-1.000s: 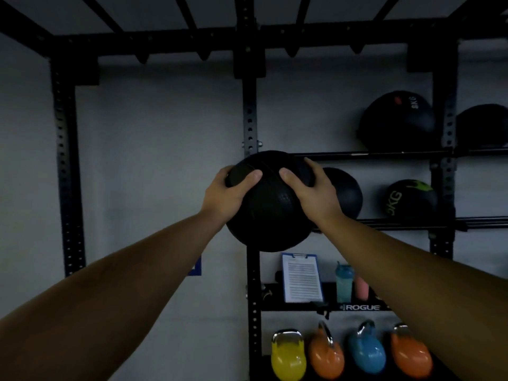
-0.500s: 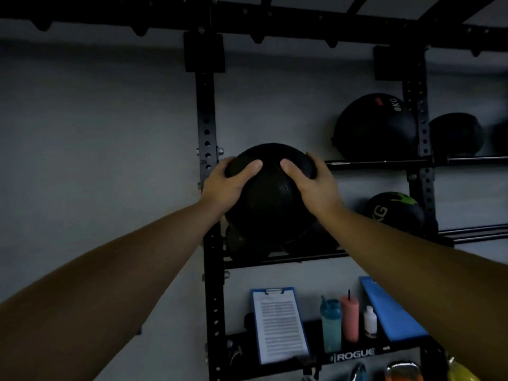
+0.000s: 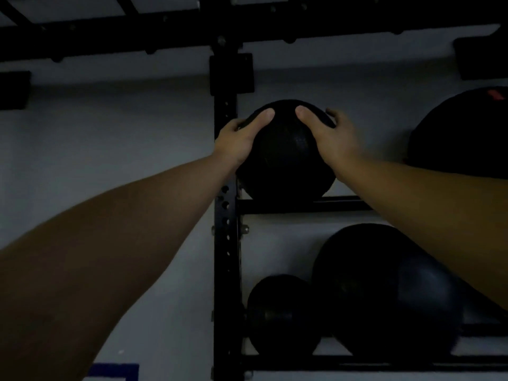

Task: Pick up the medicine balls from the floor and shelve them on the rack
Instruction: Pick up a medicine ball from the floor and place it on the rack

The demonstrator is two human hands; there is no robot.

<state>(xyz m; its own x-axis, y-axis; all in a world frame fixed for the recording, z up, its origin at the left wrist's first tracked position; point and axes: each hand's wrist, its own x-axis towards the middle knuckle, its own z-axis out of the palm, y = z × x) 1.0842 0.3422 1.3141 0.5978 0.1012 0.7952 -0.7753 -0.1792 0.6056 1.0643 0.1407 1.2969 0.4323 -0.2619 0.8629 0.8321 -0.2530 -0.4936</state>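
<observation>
A black medicine ball (image 3: 286, 158) rests on the upper shelf rails (image 3: 302, 204) of the black rack, right beside the upright post (image 3: 225, 171). My left hand (image 3: 237, 138) grips its left side and my right hand (image 3: 327, 136) grips its right side, thumbs on top. On the shelf below sit a small black ball (image 3: 277, 314) and a larger black ball (image 3: 384, 292), partly hidden by my right forearm. Another big black ball (image 3: 464, 133) sits on the upper shelf at the far right.
The rack's top crossbeam (image 3: 247, 26) runs overhead with a bracket on the post. A pale wall fills the left behind my left forearm. A lower shelf rail (image 3: 357, 364) crosses the bottom right. A blue shape (image 3: 115, 371) shows at the bottom edge.
I have lifted the ball from in front of the middle shelf up onto the upper shelf rails. My view has come closer and tilted upward; the clipboard and bottles have dropped out of sight.
</observation>
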